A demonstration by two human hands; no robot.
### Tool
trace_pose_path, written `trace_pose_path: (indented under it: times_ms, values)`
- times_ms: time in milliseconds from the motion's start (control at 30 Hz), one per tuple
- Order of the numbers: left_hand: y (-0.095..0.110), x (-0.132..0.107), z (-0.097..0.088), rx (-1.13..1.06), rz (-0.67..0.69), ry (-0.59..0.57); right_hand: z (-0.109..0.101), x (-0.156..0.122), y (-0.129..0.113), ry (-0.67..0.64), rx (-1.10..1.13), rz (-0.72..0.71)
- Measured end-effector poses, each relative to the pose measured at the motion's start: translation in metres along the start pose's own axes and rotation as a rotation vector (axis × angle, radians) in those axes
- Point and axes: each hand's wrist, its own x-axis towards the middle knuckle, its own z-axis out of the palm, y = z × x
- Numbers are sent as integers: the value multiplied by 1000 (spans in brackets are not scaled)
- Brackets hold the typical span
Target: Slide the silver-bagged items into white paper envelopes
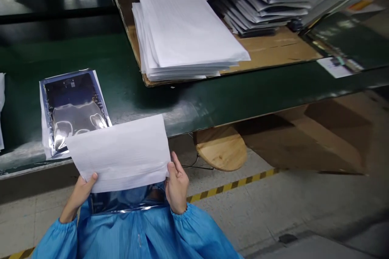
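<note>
In front of my body I hold a white foam-like sleeve [121, 153] by its two sides. My left hand [80, 195] closes on its lower left corner, with the thumb on top. My right hand [176, 186] grips the right edge, thumb on top and fingers partly behind. A dark glossy panel [130, 200] in clear film shows from under the sleeve's near edge; whether it is inside or beneath, I cannot tell. Beyond the sleeve, a film-wrapped dark panel [75, 101] lies on a white sheet at the table's edge, partly covered by the sleeve.
A stack of white sleeves [188, 32] rests on cardboard [273, 50] on the green tabletop [121, 97]. Tall piles of filled sleeves [264, 0] stand behind. Below are a round wooden stool [221, 147], a cardboard box [319, 137] and yellow-black floor tape [234, 185].
</note>
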Motion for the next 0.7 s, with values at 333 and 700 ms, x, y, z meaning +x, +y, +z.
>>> trace_pose_path:
  times_ms: [333,700]
  values:
    - [-13,0,9,-8,-170,-171,-36,-9,10,-3,66,196]
    - [-31,-32,-3,-42,-313,-217,-81,-30,30,20,-298,278]
